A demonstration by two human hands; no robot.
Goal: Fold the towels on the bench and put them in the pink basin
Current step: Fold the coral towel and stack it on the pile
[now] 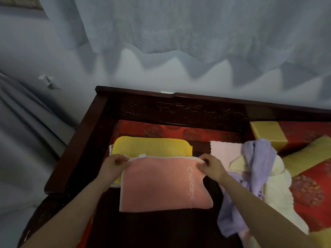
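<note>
A dark wooden bench with a red patterned cushion stands before pale curtains. The left hand and right hand each pinch a top corner of the pink towel, which overlaps a yellow towel. A lilac towel and a cream towel lie heaped to its right.

a pale grey curtain hangs across the top of the frame, its scalloped hem against a white wall. a small white fitting sits at the left. at the right, a yellow block cushion lies beside a red patterned cushion with a yellow border.
</note>
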